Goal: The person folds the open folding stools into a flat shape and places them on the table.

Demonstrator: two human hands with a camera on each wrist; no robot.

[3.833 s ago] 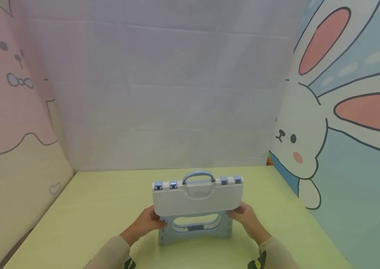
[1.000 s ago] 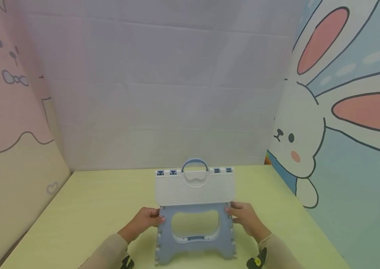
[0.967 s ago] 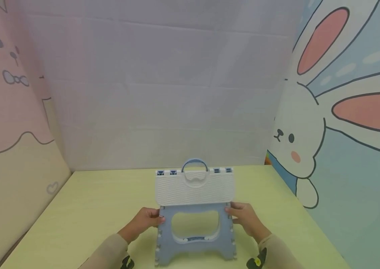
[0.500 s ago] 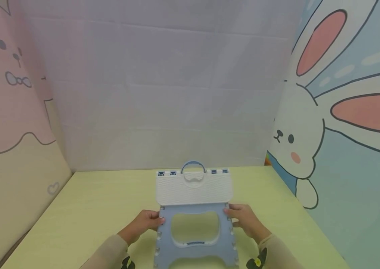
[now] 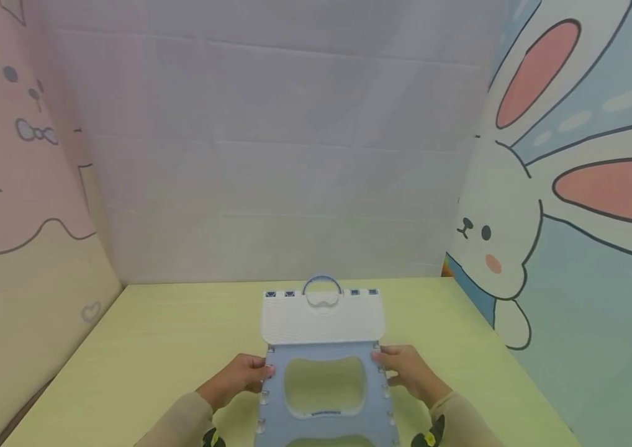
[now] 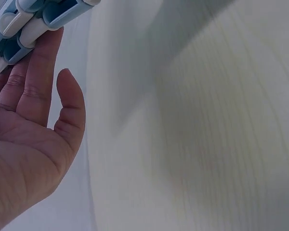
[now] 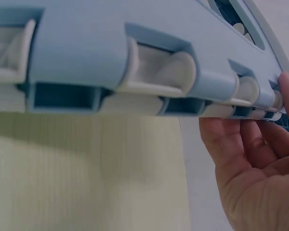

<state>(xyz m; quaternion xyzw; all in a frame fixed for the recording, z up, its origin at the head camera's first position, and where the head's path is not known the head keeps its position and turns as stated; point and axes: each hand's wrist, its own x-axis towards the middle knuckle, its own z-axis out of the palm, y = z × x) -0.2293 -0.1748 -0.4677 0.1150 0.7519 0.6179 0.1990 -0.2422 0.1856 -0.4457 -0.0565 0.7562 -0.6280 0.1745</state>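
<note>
A folding step stool [image 5: 324,388] in light blue and white plastic is between my hands, folded flat or nearly so. Its white textured top panel [image 5: 323,320] is at the far end, with a blue carry handle [image 5: 321,279] arched above it. The near end runs past the lower frame edge. My left hand [image 5: 240,375] grips the left hinged edge, thumb on the front face; in the left wrist view one finger stands off the stool. On the opposite edge my right hand [image 5: 405,370] pinches with thumb in front and fingers [image 7: 253,144] underneath, as the right wrist view shows.
A pale yellow wood-grain table [image 5: 182,323] lies under the stool. Behind is a white sheet wall [image 5: 271,155]. A pink and cream cartoon panel [image 5: 14,217] borders the left side, a blue rabbit panel [image 5: 590,310] the right.
The stool has tilted further flat: its blue leg section looks longer and its near end has passed below the frame. The white panel and handle sit slightly lower. Both hands keep hold.
</note>
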